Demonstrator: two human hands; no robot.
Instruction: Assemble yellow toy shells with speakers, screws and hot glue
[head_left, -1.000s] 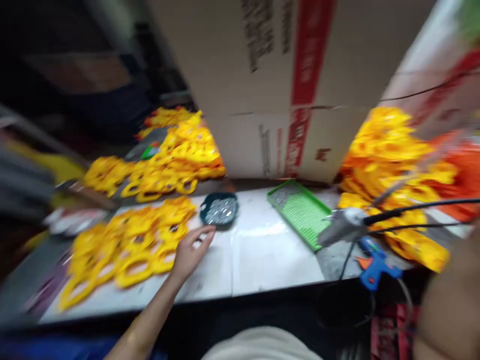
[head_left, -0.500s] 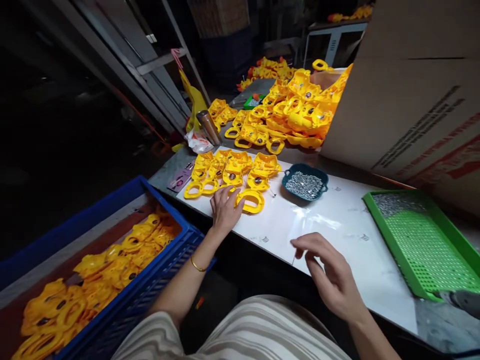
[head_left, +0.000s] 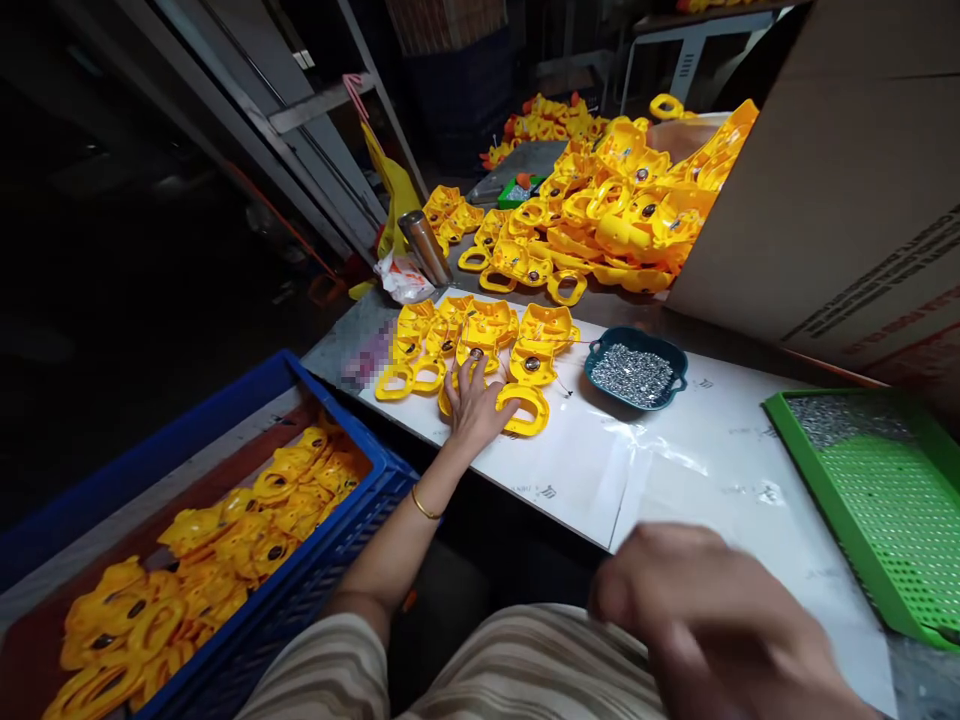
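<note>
My left hand [head_left: 474,408] lies over the handle end of a yellow plastic shell [head_left: 491,325] near the front of the white board. Its fingers are spread and touch the part, covering much of its handle ring. To its right is another yellow shell [head_left: 544,335] with a round dark disc, thin wires and an oval handle ring [head_left: 531,410]. More yellow shells [head_left: 414,330] stand in the row to the left. My right hand [head_left: 720,610] hovers close to the camera above the front edge, smeared by motion; its fingers and anything in them cannot be made out.
A dark teal basket [head_left: 679,388] of small silver screws stands right of the shells. Farther right is a green tray [head_left: 795,470] with more screws. A blue crate [head_left: 375,450] of yellow parts is at left. Behind are a heap of shells [head_left: 637,230], a metal flask [head_left: 425,247] and a cardboard box [head_left: 847,200].
My left hand has moved forward and right onto the shell, its fingers spreading. My right hand has come down and nearer the camera. The view has shifted slightly.
</note>
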